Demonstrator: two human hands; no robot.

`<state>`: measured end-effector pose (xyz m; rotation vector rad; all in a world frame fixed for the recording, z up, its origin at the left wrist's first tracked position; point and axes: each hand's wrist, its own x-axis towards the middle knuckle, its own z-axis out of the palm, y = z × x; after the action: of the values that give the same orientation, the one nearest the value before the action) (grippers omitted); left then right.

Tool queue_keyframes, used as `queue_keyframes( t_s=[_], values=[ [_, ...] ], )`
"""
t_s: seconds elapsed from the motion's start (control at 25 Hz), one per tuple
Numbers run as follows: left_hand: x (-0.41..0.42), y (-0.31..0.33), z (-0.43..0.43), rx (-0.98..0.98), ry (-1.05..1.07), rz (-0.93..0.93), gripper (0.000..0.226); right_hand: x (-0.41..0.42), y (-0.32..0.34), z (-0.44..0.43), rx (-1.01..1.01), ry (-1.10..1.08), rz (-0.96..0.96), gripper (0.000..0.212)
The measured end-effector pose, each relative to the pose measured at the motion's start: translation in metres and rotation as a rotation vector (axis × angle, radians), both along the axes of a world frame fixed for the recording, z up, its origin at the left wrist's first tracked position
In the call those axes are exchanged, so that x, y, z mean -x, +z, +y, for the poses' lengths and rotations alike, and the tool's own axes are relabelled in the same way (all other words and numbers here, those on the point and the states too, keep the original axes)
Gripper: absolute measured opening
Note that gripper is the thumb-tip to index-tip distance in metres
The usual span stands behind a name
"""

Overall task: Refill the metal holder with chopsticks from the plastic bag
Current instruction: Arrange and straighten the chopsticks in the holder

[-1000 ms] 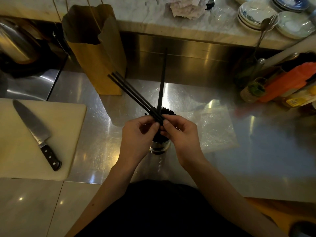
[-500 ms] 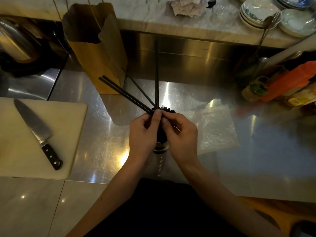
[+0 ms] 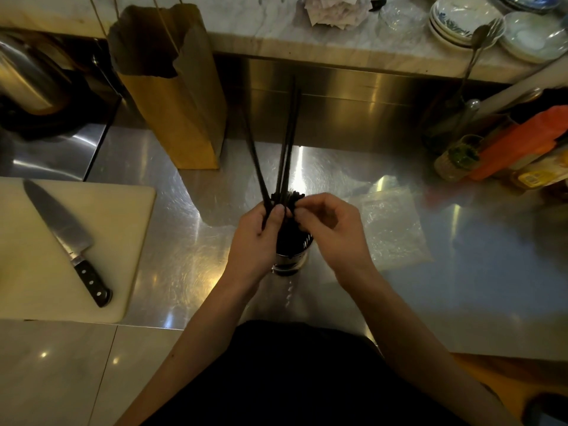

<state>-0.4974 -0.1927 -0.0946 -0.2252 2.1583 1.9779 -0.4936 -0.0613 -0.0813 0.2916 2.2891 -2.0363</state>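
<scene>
A brushed steel counter (image 3: 461,287), glossy and scuffed with swirl marks, runs across the view below a marble ledge (image 3: 276,29) that bears stacked plates (image 3: 455,23). At the left lies a pale, round-cornered board (image 3: 37,272) with a knife (image 3: 61,229) flat on it, broad blade pointing away and black riveted handle nearest the person. A tall brown paper bag (image 3: 181,118) stands upright at the back left with its torn mouth open; its inside is too dark to read. A clear, crinkled plastic bag (image 3: 393,222) lies flat on the counter just right of the holder, its near edge behind the right hand. Both hands meet over the centre of the counter. The left hand (image 3: 252,241) is clenched round the lower ends of a few loose chopsticks (image 3: 285,142), long, thin and black, which fan upward and away from the fist. The right hand (image 3: 335,229) has curled fingers, with thumb and forefinger at the tops of the packed sticks; whether it pinches one cannot be told. Between and just below the two hands stands the holder (image 3: 292,259), a small shiny metal cylinder, upright and crammed with black chopsticks whose ends bristle at fingertip level.
</scene>
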Motion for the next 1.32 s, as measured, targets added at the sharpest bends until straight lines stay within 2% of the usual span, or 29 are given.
queue_keyframes(
  t_s=[0.2, 0.36, 0.64, 0.72, 0.92, 1.12, 1.2, 1.32],
  values=[
    [-0.008, 0.004, -0.008, 0.144, -0.281, 0.146, 0.025, 0.016, 0.030, 0.004, 0.117, 0.142, -0.006, 0.031],
    [-0.006, 0.003, -0.016, 0.221, -0.379, 0.191, 0.023, 0.021, 0.043, 0.008, 0.278, 0.105, 0.051, 0.029],
    [-0.004, 0.012, -0.024, 0.070, -0.619, 0.101, 0.023, 0.020, 0.038, 0.005, 0.579, 0.163, 0.010, 0.023],
    [-0.003, 0.012, -0.026, 0.067, -0.654, 0.072, 0.023, 0.019, 0.037, 0.005, 0.610, 0.159, 0.019, 0.023],
    [-0.003, 0.017, -0.024, 0.167, -0.537, 0.134, 0.021, 0.021, 0.040, -0.003, 0.508, 0.105, 0.141, 0.023],
    [0.003, 0.049, -0.033, 0.004, -0.131, 0.294, 0.036, 0.028, 0.043, -0.009, 0.235, 0.138, 0.361, 0.023],
    [0.011, 0.064, -0.035, 0.030, -0.096, 0.404, 0.044, 0.025, 0.031, -0.015, 0.108, 0.159, 0.333, 0.019],
    [0.022, 0.067, -0.028, 0.129, -0.200, 0.537, 0.056, 0.018, 0.005, -0.022, -0.015, 0.200, 0.209, 0.021]
  ],
)
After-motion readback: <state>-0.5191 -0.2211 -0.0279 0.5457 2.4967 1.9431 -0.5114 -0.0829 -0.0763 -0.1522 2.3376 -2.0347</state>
